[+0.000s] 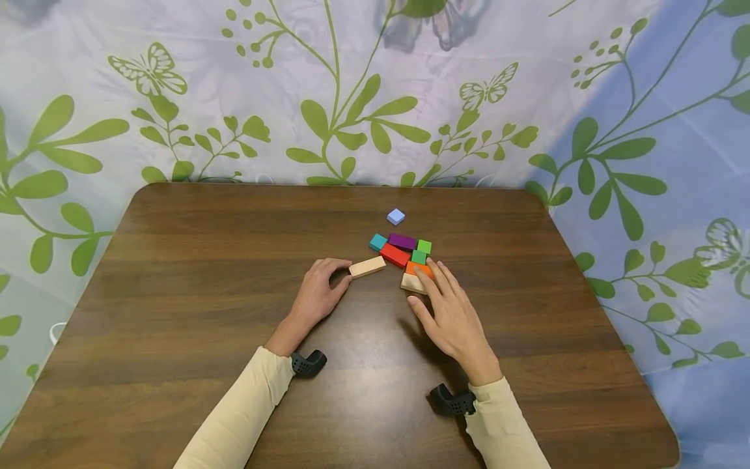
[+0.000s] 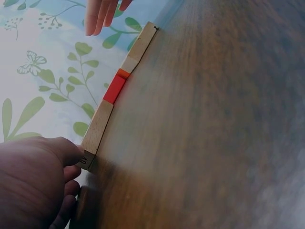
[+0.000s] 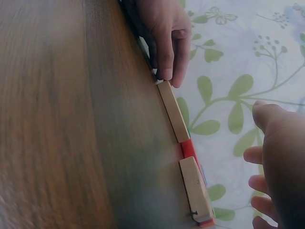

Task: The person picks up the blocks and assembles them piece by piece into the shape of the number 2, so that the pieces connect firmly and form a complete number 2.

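My left hand (image 1: 319, 290) pinches the left end of a long plain wooden block (image 1: 367, 267) between thumb and fingers; the block lies on the table, slanting up to the right. My right hand (image 1: 450, 318) hovers with fingers spread above an orange block (image 1: 418, 268) and a second plain wooden block (image 1: 413, 283), partly covering both. In the right wrist view, its fingers (image 3: 259, 182) stand apart from the blocks. Between the two wooden blocks, a red block (image 1: 395, 255) lies beside a purple block (image 1: 403, 241), with a teal block (image 1: 377, 241) at its left end.
A dark green block (image 1: 418, 256) and a light green block (image 1: 424, 247) sit at the group's right side. Farther back lies a lone pale blue block (image 1: 396, 217). The brown wooden table (image 1: 234, 228) ends at a leaf-patterned curtain (image 1: 205, 78).
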Available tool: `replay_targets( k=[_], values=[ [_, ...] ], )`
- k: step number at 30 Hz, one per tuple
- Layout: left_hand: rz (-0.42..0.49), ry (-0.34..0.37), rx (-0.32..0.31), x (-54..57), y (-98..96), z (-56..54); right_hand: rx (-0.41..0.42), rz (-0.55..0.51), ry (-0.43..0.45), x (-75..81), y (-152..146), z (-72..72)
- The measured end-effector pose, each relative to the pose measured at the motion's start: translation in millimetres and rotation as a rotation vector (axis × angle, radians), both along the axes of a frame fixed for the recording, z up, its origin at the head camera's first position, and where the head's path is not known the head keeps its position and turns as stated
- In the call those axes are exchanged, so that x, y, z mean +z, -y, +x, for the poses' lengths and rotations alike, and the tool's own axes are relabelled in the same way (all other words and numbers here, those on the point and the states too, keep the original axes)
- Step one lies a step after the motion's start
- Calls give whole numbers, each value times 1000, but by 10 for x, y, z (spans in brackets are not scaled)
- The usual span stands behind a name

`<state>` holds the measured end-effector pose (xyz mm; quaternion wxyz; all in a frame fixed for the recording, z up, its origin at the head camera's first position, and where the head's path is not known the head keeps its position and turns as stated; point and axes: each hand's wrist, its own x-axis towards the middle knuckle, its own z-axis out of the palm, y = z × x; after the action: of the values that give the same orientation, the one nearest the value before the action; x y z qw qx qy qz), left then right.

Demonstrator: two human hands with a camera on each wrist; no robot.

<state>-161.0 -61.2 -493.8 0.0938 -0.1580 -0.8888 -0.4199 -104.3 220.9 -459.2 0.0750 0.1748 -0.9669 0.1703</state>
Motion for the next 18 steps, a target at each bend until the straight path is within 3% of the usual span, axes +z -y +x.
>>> replay_targets(
  k=[18],
  values=[
    [1,-2,-4,-1,0,-2,-1,2,14,16,7,6]
  ],
)
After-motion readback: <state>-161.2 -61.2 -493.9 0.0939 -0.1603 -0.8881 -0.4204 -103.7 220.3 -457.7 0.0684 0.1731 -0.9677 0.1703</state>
